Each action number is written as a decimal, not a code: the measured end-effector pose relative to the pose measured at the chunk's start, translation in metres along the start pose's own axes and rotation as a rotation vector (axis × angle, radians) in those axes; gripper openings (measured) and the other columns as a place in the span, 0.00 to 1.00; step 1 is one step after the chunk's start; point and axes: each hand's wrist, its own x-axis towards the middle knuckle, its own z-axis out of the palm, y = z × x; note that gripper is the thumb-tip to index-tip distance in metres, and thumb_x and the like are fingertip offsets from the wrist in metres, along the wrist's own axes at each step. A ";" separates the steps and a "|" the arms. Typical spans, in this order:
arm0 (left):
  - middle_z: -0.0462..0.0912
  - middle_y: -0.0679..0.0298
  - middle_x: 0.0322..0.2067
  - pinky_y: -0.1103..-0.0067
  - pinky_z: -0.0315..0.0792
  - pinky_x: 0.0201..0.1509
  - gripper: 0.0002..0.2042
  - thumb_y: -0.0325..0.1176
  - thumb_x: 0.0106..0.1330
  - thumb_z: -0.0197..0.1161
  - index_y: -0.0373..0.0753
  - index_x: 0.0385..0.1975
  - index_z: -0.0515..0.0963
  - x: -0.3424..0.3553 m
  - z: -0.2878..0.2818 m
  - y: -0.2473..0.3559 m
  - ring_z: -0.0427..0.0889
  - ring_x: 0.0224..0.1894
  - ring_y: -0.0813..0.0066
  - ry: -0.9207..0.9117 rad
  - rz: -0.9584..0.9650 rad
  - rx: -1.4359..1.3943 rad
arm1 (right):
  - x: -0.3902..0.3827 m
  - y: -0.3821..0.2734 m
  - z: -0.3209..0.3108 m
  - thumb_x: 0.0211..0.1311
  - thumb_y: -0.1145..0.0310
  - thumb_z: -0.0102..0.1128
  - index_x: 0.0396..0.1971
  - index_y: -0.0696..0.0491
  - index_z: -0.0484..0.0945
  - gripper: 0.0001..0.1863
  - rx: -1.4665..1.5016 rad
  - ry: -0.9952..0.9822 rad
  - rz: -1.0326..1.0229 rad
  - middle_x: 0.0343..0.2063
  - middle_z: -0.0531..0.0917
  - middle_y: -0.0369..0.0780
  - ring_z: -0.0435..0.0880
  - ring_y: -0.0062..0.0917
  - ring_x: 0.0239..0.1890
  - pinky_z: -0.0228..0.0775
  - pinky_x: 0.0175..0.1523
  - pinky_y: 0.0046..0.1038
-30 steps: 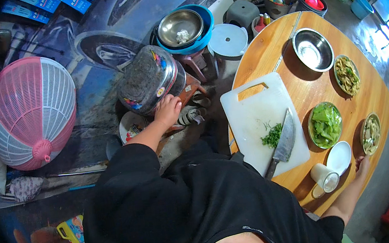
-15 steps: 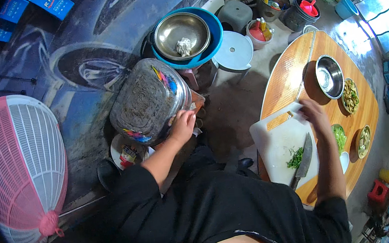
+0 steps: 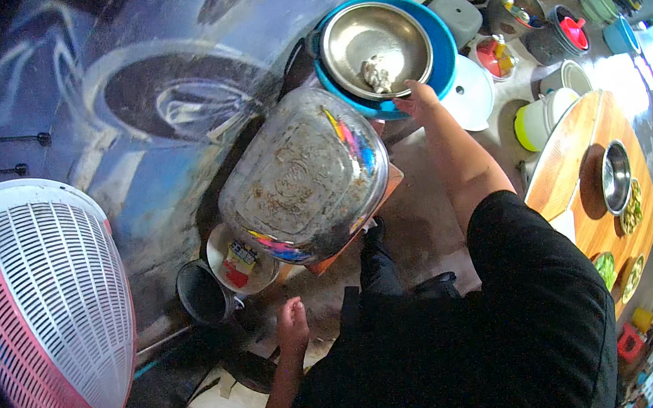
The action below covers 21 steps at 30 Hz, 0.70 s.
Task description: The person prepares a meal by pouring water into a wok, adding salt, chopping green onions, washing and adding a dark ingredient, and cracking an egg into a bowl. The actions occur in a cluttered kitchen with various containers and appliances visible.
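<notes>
My right hand [image 3: 422, 102] reaches far forward to the near right rim of a wide metal basin [image 3: 351, 42]. Its fingers are closed at that rim. The basin rests inside a larger blue plastic basin [image 3: 441, 43], and a pale, lumpy clump [image 3: 376, 74] lies in it. My left hand [image 3: 293, 322] hangs low with its fingers loosely curled in and nothing visible in them. Closest to it are a white bowl [image 3: 225, 257] with a printed packet [image 3: 241, 262] in it and a big upturned metal tub [image 3: 290, 172], its stained bottom facing up.
A wooden table [image 3: 558, 167] on the right carries a metal bowl [image 3: 616, 176] and dishes of cut food. Beside the blue basin are a white round stool [image 3: 472, 96] and several buckets. A pink and white mesh cover [image 3: 60, 294] stands left, near a dark bucket [image 3: 200, 293].
My right hand has left the cutting board and swung forward and left to the metal basin. My left hand has come away from the upturned tub and back toward me. The view has turned left.
</notes>
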 end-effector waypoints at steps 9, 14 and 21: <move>0.80 0.53 0.40 0.72 0.73 0.46 0.12 0.38 0.68 0.56 0.36 0.44 0.76 0.011 0.016 -0.027 0.80 0.41 0.63 -0.177 -0.066 -0.060 | 0.003 -0.051 -0.010 0.58 0.66 0.54 0.32 0.59 0.72 0.10 0.119 0.037 -0.196 0.27 0.78 0.45 0.81 0.35 0.28 0.81 0.34 0.35; 0.80 0.56 0.40 0.75 0.73 0.45 0.11 0.36 0.69 0.55 0.37 0.45 0.76 0.042 0.007 -0.001 0.80 0.39 0.67 -0.042 0.044 -0.106 | -0.050 -0.112 -0.025 0.58 0.68 0.54 0.37 0.56 0.73 0.10 0.241 -0.162 -0.466 0.31 0.79 0.41 0.81 0.31 0.31 0.78 0.35 0.32; 0.75 0.64 0.44 0.81 0.68 0.51 0.14 0.33 0.71 0.54 0.32 0.52 0.70 0.067 0.005 0.035 0.73 0.45 0.81 0.056 0.089 -0.469 | -0.143 -0.097 -0.028 0.57 0.65 0.57 0.36 0.55 0.72 0.11 -0.158 -0.111 -0.793 0.29 0.77 0.38 0.77 0.25 0.28 0.74 0.34 0.27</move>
